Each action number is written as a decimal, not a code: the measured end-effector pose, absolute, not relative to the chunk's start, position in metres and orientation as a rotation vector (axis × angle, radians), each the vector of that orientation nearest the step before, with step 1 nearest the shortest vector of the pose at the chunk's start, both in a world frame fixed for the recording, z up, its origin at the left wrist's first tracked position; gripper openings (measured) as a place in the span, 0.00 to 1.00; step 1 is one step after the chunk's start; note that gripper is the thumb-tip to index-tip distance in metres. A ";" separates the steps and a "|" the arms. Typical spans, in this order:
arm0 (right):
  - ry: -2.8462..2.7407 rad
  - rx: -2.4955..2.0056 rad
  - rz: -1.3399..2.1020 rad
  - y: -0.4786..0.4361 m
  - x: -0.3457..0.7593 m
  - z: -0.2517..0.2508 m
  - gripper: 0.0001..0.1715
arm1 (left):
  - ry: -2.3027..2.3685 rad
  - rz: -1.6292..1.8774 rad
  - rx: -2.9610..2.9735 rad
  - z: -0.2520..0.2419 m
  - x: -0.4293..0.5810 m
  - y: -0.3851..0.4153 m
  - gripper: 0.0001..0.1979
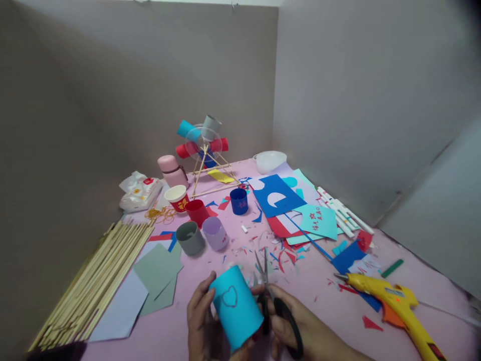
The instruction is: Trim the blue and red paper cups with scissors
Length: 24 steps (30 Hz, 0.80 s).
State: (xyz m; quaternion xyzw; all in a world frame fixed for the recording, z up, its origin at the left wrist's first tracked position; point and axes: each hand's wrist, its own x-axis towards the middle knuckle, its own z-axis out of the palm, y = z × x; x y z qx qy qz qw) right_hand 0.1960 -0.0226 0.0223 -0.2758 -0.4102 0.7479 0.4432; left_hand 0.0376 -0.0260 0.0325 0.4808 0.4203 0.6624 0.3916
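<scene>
My left hand (201,321) is wrapped round a cyan paper cup (236,306) with a heart outline drawn on its side. It holds the cup just above the pink table (319,291) at the bottom centre. My right hand (300,333) grips black-handled scissors (276,301). Their blades point up and are slightly apart, right beside the cup's right edge.
A yellow glue gun (394,301) lies at the right. Bamboo sticks (101,278) and grey paper (158,273) lie at the left. Several paper cups (203,228), coloured sheets (293,205), white glue sticks (343,215) and scraps fill the middle. A stick-and-cup wheel model (205,150) stands at the back.
</scene>
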 end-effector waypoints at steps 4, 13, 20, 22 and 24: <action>-0.882 -0.582 1.866 -0.026 0.192 0.021 0.37 | 1.031 1.755 1.481 0.021 0.042 -0.028 0.27; -0.970 -0.774 1.592 -0.028 0.196 0.035 0.43 | 0.924 1.450 0.828 0.044 0.052 -0.031 0.46; -1.120 -0.978 1.481 -0.029 0.201 0.040 0.45 | 1.110 1.289 0.738 0.048 0.046 -0.027 0.42; -1.098 -0.993 1.452 -0.028 0.203 0.041 0.43 | 1.142 1.296 0.763 0.044 0.043 -0.023 0.41; -1.132 -0.981 1.421 -0.027 0.203 0.040 0.40 | 1.177 1.306 0.797 0.042 0.041 -0.021 0.39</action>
